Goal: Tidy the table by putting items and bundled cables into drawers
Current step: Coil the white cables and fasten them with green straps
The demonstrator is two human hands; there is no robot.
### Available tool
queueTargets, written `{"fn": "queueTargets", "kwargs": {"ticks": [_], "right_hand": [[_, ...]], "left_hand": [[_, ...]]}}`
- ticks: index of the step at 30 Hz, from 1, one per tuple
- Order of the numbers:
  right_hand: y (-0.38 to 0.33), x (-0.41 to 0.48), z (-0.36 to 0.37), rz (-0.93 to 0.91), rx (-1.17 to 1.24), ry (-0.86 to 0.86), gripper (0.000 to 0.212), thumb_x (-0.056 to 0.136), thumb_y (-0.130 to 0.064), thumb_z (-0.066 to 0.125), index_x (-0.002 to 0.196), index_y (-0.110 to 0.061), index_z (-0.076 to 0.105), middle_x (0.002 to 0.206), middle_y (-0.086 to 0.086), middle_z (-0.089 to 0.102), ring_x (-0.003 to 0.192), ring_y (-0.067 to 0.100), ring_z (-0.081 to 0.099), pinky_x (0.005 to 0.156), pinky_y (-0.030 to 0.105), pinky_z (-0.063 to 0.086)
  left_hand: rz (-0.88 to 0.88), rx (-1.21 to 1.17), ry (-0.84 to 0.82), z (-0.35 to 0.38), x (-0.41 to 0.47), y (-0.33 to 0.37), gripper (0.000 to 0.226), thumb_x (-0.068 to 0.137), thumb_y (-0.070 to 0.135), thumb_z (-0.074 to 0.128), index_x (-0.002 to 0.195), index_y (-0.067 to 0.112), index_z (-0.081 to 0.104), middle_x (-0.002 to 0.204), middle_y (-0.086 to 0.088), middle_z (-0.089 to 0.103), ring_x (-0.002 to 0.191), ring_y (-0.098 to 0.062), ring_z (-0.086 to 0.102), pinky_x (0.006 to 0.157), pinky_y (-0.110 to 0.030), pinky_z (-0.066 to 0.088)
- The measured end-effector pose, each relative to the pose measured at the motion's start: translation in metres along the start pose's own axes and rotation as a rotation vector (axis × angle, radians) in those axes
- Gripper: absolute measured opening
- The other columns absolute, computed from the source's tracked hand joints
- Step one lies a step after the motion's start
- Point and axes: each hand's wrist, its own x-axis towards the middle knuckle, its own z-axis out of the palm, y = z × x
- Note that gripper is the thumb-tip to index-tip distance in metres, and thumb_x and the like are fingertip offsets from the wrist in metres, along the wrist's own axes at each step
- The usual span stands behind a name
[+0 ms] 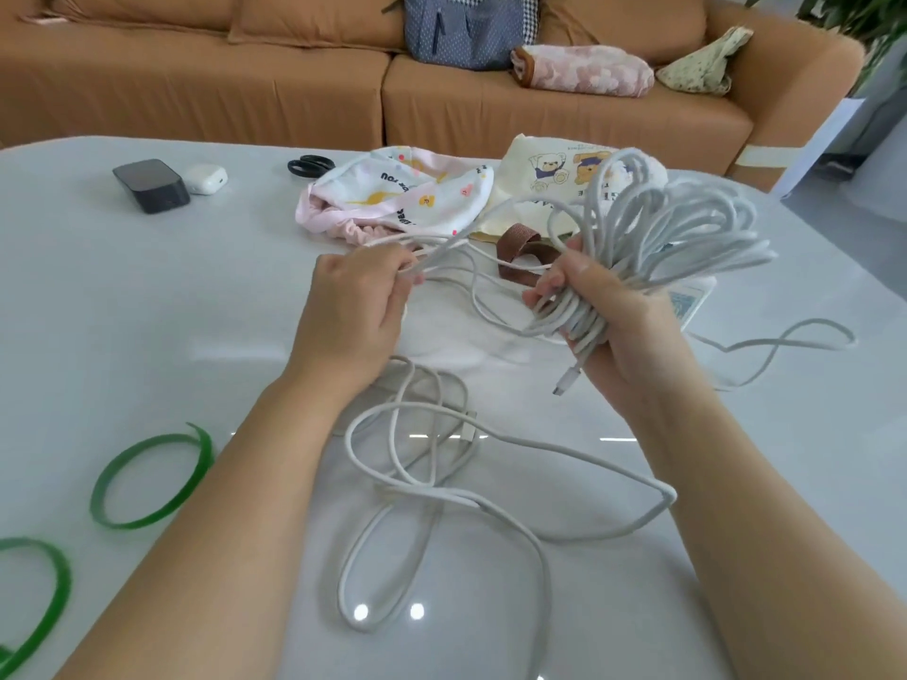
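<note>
My right hand (606, 331) grips a thick coil of white cable (672, 233), its loops fanning up and right, a plug end hanging below the fist. My left hand (358, 306) pinches a strand of the same cable, stretched toward the coil. More loose white cable (417, 463) lies tangled on the glossy white table (147, 311) below my hands, and one strand snakes off to the right (785, 343). Two green strap loops (152, 476) (44, 596) lie at the near left.
At the table's back lie a dark box (149, 185), a white earbud case (206, 178), black scissors (310, 165), a printed cloth pouch (397, 196) and a cream bear-print bag (549, 179) with a brown strap. An orange sofa (245, 90) holding bags stands behind.
</note>
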Motion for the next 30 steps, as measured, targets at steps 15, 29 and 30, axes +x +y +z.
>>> {"fn": "queueTargets", "kwargs": {"ticks": [15, 29, 30], "right_hand": [[0.016, 0.008, -0.005, 0.04, 0.225, 0.276, 0.009, 0.083, 0.004, 0.062, 0.087, -0.004, 0.063, 0.071, 0.003, 0.064, 0.068, 0.015, 0.064, 0.102, 0.045, 0.045], [0.014, 0.005, 0.009, 0.299, 0.023, 0.242, 0.013, 0.082, 0.008, 0.063, 0.081, -0.005, 0.065, 0.062, 0.003, 0.064, 0.057, 0.014, 0.062, 0.099, 0.046, 0.045], [0.013, 0.005, 0.008, 0.283, -0.009, 0.243, 0.015, 0.082, 0.009, 0.063, 0.079, -0.006, 0.065, 0.06, 0.001, 0.063, 0.058, 0.013, 0.062, 0.097, 0.044, 0.046]], "left_hand": [[-0.204, -0.376, 0.289, 0.0, -0.007, 0.011, 0.012, 0.093, 0.016, 0.055, 0.094, 0.02, 0.043, 0.082, 0.0, 0.058, 0.074, -0.027, 0.062, 0.07, -0.034, 0.048], [0.012, -0.25, 0.052, 0.014, -0.002, 0.018, 0.006, 0.08, 0.007, 0.071, 0.085, 0.004, 0.073, 0.08, -0.005, 0.07, 0.073, -0.013, 0.062, 0.07, -0.025, 0.05], [0.021, -0.244, 0.035, 0.015, -0.003, 0.019, 0.005, 0.08, 0.007, 0.071, 0.084, 0.005, 0.073, 0.079, -0.004, 0.069, 0.073, -0.013, 0.062, 0.069, -0.026, 0.05]]}}
